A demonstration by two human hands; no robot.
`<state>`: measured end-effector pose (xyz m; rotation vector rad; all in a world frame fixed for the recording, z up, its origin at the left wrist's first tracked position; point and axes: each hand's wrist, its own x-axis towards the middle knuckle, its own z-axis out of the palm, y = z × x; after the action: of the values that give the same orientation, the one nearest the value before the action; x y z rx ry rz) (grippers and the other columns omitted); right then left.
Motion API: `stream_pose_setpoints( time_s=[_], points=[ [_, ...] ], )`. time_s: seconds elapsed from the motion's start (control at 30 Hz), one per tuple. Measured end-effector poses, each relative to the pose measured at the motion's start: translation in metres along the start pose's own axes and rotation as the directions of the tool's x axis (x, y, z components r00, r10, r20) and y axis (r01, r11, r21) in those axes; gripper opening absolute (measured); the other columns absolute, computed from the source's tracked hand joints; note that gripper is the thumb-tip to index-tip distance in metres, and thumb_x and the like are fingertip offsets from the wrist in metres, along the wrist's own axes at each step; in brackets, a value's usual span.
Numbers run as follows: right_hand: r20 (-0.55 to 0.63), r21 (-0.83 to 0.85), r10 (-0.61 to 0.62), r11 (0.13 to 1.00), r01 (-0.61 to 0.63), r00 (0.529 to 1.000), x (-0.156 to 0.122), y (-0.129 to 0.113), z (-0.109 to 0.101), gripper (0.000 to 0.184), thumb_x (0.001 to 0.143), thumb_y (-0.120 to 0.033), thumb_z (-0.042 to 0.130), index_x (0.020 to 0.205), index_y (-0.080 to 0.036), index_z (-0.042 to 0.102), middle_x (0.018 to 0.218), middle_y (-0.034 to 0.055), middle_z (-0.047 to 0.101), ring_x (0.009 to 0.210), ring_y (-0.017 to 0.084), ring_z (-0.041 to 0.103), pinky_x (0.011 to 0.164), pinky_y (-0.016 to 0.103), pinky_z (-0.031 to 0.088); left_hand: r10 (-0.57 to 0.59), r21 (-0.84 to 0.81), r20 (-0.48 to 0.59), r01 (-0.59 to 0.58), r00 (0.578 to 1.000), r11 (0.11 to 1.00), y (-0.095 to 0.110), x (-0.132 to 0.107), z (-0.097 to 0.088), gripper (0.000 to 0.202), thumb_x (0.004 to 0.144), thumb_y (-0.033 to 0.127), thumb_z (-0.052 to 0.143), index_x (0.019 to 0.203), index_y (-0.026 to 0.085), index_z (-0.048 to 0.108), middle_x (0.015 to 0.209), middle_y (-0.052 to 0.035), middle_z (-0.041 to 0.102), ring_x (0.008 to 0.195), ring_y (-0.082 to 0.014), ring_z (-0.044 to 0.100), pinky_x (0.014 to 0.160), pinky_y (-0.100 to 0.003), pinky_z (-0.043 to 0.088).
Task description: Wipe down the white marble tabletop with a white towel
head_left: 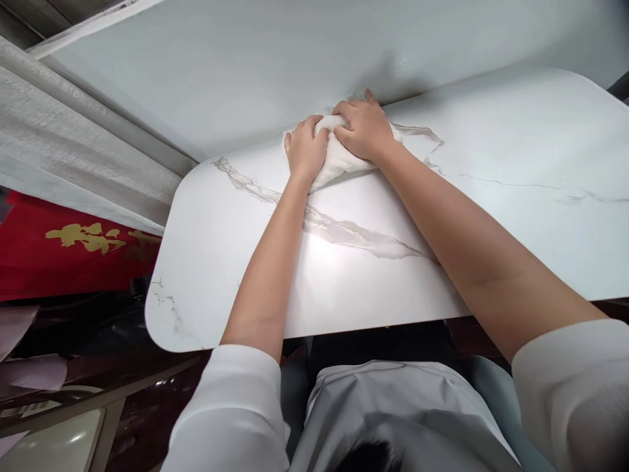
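A bunched white cloth (pixel 341 157) lies at the far edge of a white marble-patterned table (pixel 236 262), close against the wall. My left hand (pixel 305 151) grips the cloth's left side, fingers curled over it and thumb pointing inward. On the right part of the cloth rests my right hand (pixel 366 128), its fingers bent around the fabric and partly hidden by the back of the hand. Both arms reach straight forward across the tabletop. Folds of the cloth show between the two hands and below them.
Behind the table stands a pale wall (pixel 246 72). A light grey curtain (pixel 73 131) hangs at the left, with a red cloth bearing gold characters (pixel 88 239) beneath it. The table's rounded left corner (pixel 162 334) lies near dark items lower down.
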<state>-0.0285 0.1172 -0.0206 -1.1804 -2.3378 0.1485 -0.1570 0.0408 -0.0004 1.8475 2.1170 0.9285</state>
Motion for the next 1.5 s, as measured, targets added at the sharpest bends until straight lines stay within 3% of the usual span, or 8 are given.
stream_pose_setpoints(
  time_s=[0.23,0.43,0.63,0.83,1.1,1.3,1.5],
  points=[
    [-0.029,-0.017,0.027,0.999,-0.028,0.999,0.002,-0.003,-0.005,0.072,0.092,-0.065,0.017,0.116,-0.012,0.061,0.114,0.0112,0.066,0.107,0.026,0.050,0.103,0.044,0.030,-0.002,0.024,-0.043,0.003,0.999,1.000,0.004,0.012,0.004,0.033,0.093,0.022,0.042,0.120,0.021,0.061,0.124,-0.0035,0.067,0.121,-0.0236,0.055,0.117,-0.043,0.030],
    [0.006,-0.115,0.034,0.993,-0.033,0.999,-0.002,-0.007,-0.004,0.063,0.097,-0.053,0.015,0.120,-0.012,0.058,0.117,0.0106,0.065,0.111,0.024,0.049,0.108,0.043,0.024,-0.019,0.033,0.002,0.019,1.000,0.999,0.004,0.007,0.003,0.038,0.093,0.026,0.041,0.127,0.024,0.060,0.133,-0.0060,0.062,0.132,-0.0283,0.048,0.121,-0.044,0.022],
    [0.027,-0.113,0.015,0.993,-0.012,1.000,-0.027,-0.015,-0.016,0.053,0.093,-0.033,0.022,0.127,-0.013,0.057,0.125,0.0112,0.061,0.118,0.024,0.048,0.118,0.044,0.018,-0.035,0.068,-0.001,0.035,0.999,0.997,0.013,-0.015,0.005,0.040,0.094,0.022,0.041,0.131,0.024,0.058,0.138,-0.0076,0.058,0.136,-0.0288,0.044,0.122,-0.046,0.017],
    [0.019,-0.058,-0.021,0.998,0.022,1.000,-0.071,-0.021,-0.031,0.049,0.090,-0.024,0.028,0.130,-0.014,0.056,0.130,0.0129,0.059,0.125,0.029,0.047,0.119,0.052,0.017,-0.043,0.054,0.007,0.042,0.999,0.998,0.027,-0.055,0.005,0.039,0.095,0.023,0.042,0.130,0.033,0.057,0.141,-0.0010,0.057,0.141,-0.0233,0.039,0.124,-0.045,0.012],
    [0.018,-0.109,-0.110,0.988,0.111,0.994,-0.149,-0.036,-0.059,0.046,0.097,-0.030,0.027,0.131,-0.015,0.053,0.127,0.0133,0.058,0.122,0.031,0.048,0.117,0.057,0.018,0.024,0.111,0.054,-0.029,0.998,0.993,0.053,-0.132,-0.004,0.043,0.095,0.023,0.040,0.136,0.026,0.053,0.145,-0.0068,0.053,0.141,-0.0229,0.039,0.124,-0.049,0.012],
    [-0.002,-0.138,-0.131,0.982,0.129,0.991,-0.219,-0.056,-0.088,0.046,0.099,-0.033,0.027,0.135,-0.017,0.051,0.127,0.0125,0.057,0.123,0.029,0.048,0.118,0.056,0.020,0.080,0.142,0.162,-0.103,0.984,0.984,0.072,-0.196,-0.015,0.048,0.097,0.026,0.040,0.144,0.021,0.045,0.154,-0.0096,0.042,0.147,-0.0236,0.029,0.125,-0.052,0.009],
    [0.013,-0.165,-0.124,0.979,0.124,0.992,-0.263,-0.062,-0.113,0.049,0.094,-0.029,0.030,0.138,-0.017,0.047,0.132,0.0135,0.055,0.127,0.029,0.048,0.118,0.055,0.022,0.146,0.121,0.224,-0.176,0.964,0.977,0.090,-0.234,-0.017,0.049,0.098,0.028,0.040,0.147,0.023,0.041,0.157,-0.0083,0.038,0.150,-0.0224,0.025,0.125,-0.053,0.008]
  ],
)
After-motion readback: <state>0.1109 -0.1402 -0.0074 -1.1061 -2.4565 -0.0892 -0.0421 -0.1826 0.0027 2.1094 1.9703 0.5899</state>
